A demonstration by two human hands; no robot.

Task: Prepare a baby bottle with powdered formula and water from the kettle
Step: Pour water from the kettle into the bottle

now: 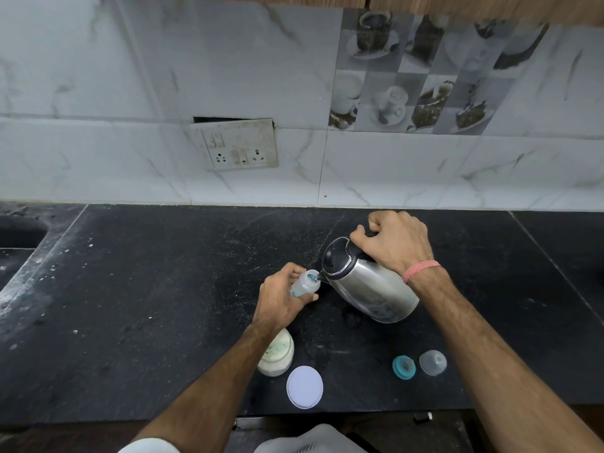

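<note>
My left hand [281,297] grips a small clear baby bottle [306,282], uncapped and tilted with its mouth toward the kettle. My right hand [394,243] is closed on the handle of a steel kettle [366,282] with a black lid, tipped to the left so its spout sits at the bottle's mouth. A formula jar [277,354] with pale powder stands open under my left forearm, its white lid [304,387] lying flat beside it. The bottle's teal nipple ring [404,367] and clear cap [432,362] rest on the counter at the front right.
All of it lies on a black stone counter [163,305] speckled with dust. A sink cut-out [16,237] opens at the far left. A switch and socket plate [237,145] is set in the tiled wall behind. The counter's front edge runs just below the lid.
</note>
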